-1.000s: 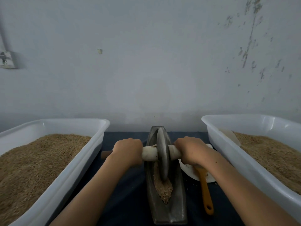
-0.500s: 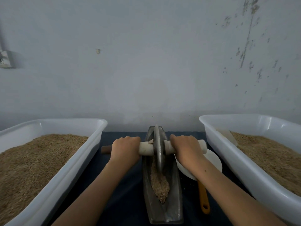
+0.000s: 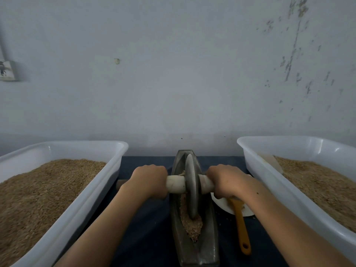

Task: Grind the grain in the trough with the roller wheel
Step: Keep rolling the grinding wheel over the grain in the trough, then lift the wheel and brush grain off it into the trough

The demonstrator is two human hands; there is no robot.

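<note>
A grey metal trough [image 3: 209,237] runs away from me at the centre of the dark cloth. Brown grain [image 3: 192,225] lies in its groove. The grey roller wheel [image 3: 191,186] stands upright in the groove, its lower edge in the grain. A pale axle handle [image 3: 175,186] passes through the wheel. My left hand [image 3: 149,181] grips the axle left of the wheel. My right hand [image 3: 226,180] grips it on the right side.
A white tub [image 3: 92,201] of grain stands at the left, another white tub [image 3: 269,182] of grain at the right. A white plate [image 3: 225,206] and an orange-handled tool [image 3: 241,228] lie right of the trough. A wall rises just behind.
The wheel rolled away from me along the trough, then came back toward me over the grain. Both hands kept their grip on the axle.
</note>
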